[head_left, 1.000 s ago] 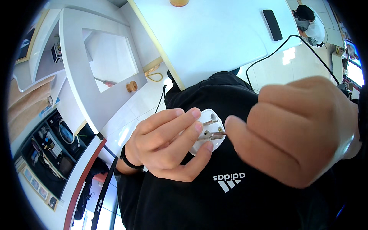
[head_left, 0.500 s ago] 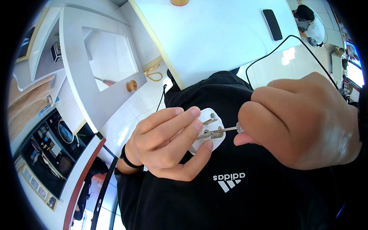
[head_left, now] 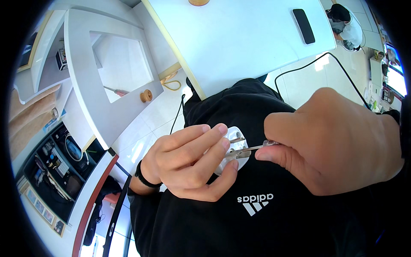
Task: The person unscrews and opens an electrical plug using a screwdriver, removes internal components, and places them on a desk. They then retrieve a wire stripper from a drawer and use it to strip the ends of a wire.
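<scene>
Hands worked close together over the person's black sweatshirt [head_left: 265, 222], right in front of the chest. Left hand [head_left: 188, 165] wrapped its fingers around a white electrical plug [head_left: 233, 147], thumb underneath and fingertips curled over the top edge, so that the metal prongs [head_left: 236, 140] pointed out toward the right. Right hand [head_left: 338, 139] was closed into a tight fist around a small screwdriver [head_left: 257, 147], and only the clear end of the handle and the thin metal shaft showed beyond the thumb. That shaft reached across the short gap, and its tip met the face of the plug just below the prongs. A black band [head_left: 143, 177] sat on the left wrist. Above the hands lay a white table [head_left: 239, 43] with a dark, flat rectangular device [head_left: 304, 25] near its far edge, and a black cable [head_left: 317, 66] looped over the pale tiled floor [head_left: 150, 128] to the right of the table.
</scene>
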The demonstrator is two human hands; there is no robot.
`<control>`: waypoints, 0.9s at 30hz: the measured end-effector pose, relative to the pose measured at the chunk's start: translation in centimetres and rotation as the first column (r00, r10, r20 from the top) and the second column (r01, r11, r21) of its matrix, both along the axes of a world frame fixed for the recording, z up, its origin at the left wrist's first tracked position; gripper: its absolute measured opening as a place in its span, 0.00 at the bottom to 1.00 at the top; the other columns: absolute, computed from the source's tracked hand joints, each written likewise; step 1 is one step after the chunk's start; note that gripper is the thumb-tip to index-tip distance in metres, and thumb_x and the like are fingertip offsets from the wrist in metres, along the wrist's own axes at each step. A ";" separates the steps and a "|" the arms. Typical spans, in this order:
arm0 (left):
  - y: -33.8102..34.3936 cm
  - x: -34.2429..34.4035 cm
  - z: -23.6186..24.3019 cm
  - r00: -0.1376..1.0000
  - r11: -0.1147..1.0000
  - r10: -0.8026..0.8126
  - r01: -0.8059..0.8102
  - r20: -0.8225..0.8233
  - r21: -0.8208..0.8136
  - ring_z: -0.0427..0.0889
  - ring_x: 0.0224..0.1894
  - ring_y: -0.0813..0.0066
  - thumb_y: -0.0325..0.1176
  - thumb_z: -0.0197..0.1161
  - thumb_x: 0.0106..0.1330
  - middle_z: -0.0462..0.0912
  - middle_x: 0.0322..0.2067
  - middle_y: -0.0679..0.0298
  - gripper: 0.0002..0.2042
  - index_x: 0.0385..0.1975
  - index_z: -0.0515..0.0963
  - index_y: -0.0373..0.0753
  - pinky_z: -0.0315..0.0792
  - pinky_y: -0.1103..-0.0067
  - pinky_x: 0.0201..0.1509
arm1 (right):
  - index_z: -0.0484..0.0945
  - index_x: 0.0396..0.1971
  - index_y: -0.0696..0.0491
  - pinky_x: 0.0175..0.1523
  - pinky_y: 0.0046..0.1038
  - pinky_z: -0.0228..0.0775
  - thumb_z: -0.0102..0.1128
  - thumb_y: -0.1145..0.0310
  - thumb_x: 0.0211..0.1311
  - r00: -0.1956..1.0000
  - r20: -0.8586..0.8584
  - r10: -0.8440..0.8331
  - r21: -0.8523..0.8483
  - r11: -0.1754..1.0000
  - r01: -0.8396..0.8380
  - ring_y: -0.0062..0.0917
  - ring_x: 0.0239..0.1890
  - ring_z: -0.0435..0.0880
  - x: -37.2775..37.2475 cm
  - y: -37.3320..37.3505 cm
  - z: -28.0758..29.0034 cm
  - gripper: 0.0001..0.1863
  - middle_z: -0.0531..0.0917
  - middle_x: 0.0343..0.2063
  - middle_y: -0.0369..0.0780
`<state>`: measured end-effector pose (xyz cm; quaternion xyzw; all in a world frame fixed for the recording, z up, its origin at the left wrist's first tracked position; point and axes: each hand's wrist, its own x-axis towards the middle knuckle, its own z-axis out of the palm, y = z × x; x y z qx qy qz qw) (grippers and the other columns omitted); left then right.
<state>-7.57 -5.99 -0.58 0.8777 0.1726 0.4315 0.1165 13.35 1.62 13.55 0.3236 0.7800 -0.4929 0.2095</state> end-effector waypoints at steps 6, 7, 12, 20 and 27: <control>-0.1 0.1 0.1 1.000 0.997 -0.031 0.031 -0.002 -0.069 0.82 0.41 0.58 0.28 0.68 0.49 0.76 0.40 0.54 0.16 0.39 0.74 0.46 0.76 0.71 0.39 | 0.70 0.22 0.53 0.16 0.22 0.54 0.56 0.62 0.65 0.997 -0.051 0.058 0.271 0.962 -0.042 0.23 0.09 0.64 0.7 -1.4 -0.7 0.14 0.63 0.08 0.34; 0.0 0.2 0.2 0.999 0.995 -0.042 0.042 -0.001 -0.086 0.82 0.40 0.58 0.28 0.68 0.49 0.76 0.40 0.54 0.16 0.39 0.74 0.46 0.76 0.71 0.39 | 0.70 0.21 0.52 0.16 0.21 0.53 0.57 0.63 0.64 0.980 -0.079 0.184 0.399 0.907 -0.138 0.21 0.09 0.63 0.9 -1.5 -1.2 0.13 0.62 0.09 0.34; 0.2 1.4 0.4 0.987 0.996 0.040 -0.027 0.156 -0.084 0.83 0.37 0.65 0.26 0.69 0.44 0.78 0.33 0.61 0.12 0.30 0.78 0.44 0.77 0.78 0.38 | 0.69 0.16 0.52 0.15 0.16 0.48 0.60 0.69 0.55 0.789 -0.072 0.610 0.787 0.521 -0.331 0.13 0.12 0.59 2.0 -1.4 -2.6 0.11 0.60 0.10 0.32; 0.0 1.0 1.0 0.999 0.998 -0.031 0.032 0.027 -0.046 0.83 0.38 0.64 0.27 0.69 0.45 0.78 0.34 0.61 0.12 0.31 0.77 0.46 0.76 0.76 0.40 | 0.64 0.14 0.52 0.12 0.16 0.46 0.59 0.70 0.55 0.834 -0.208 0.511 0.535 0.773 -0.341 0.11 0.08 0.58 3.0 -2.1 -3.1 0.15 0.57 0.07 0.30; 0.2 1.3 0.6 0.998 0.998 -0.044 0.046 0.054 -0.040 0.82 0.37 0.66 0.28 0.66 0.48 0.78 0.31 0.60 0.09 0.29 0.77 0.44 0.76 0.78 0.39 | 0.65 0.19 0.53 0.11 0.19 0.52 0.53 0.66 0.65 0.920 -0.194 0.339 0.228 0.928 -0.294 0.15 0.07 0.63 3.3 -3.2 -3.5 0.15 0.62 0.07 0.31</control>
